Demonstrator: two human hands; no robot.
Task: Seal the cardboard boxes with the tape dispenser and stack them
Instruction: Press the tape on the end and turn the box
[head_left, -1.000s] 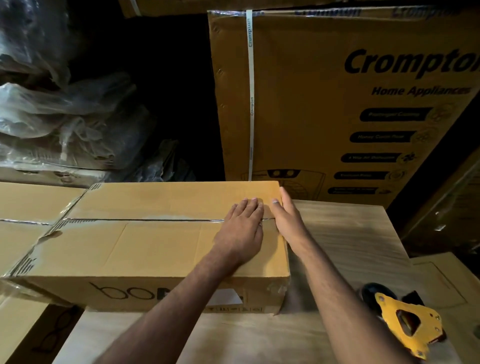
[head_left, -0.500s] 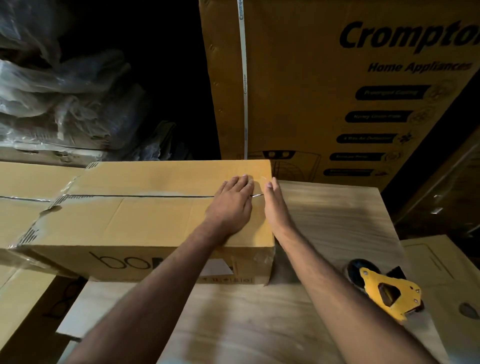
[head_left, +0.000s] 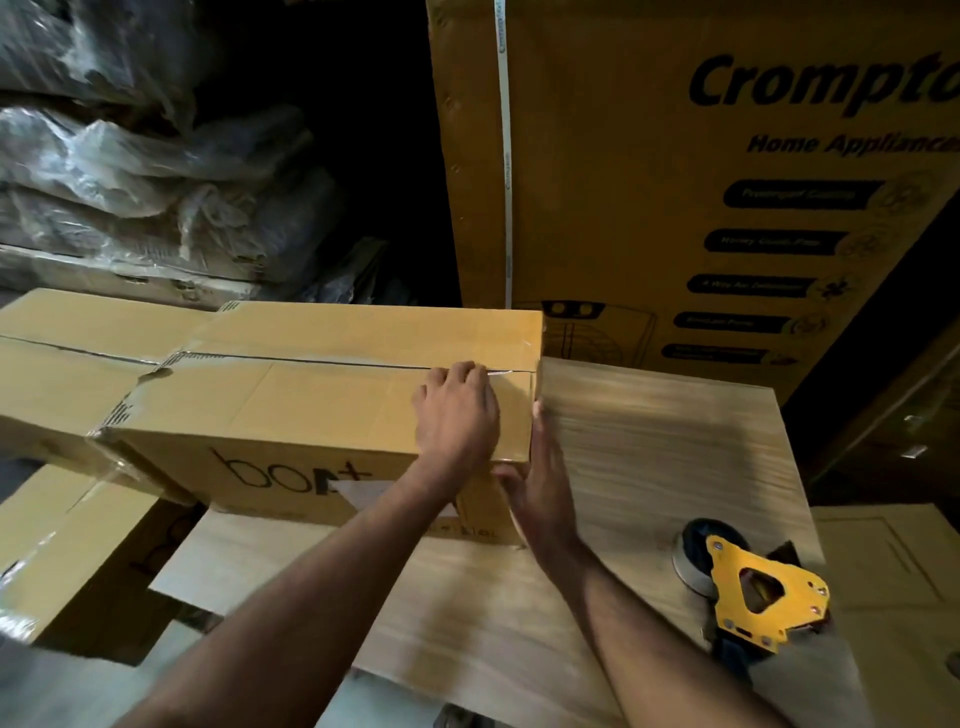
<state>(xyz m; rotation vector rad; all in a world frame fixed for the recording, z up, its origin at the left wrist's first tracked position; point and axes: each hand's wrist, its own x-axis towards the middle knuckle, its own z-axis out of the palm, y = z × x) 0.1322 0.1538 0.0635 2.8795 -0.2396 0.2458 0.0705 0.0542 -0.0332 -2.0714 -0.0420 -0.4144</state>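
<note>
A long brown cardboard box (head_left: 291, 395) printed "boAt" lies on a wooden table (head_left: 649, 441), with clear tape along its top seam. My left hand (head_left: 457, 415) rests palm down on the box's top near the right end, fingers reaching the seam. My right hand (head_left: 540, 488) lies flat with straight fingers against the box's right end face. The yellow tape dispenser (head_left: 753, 587) lies on the table at the right, apart from both hands.
A second taped box (head_left: 57, 379) sits to the left, another one (head_left: 62, 551) lower down. A tall "Crompton" carton (head_left: 701, 182) stands behind the table. Plastic-wrapped bundles (head_left: 130, 171) are piled at the back left. Flat cardboard (head_left: 893, 571) lies at the right.
My right hand slid from the top right edge of the box down onto its right end face. My left hand stayed on the top. The view shifted closer.
</note>
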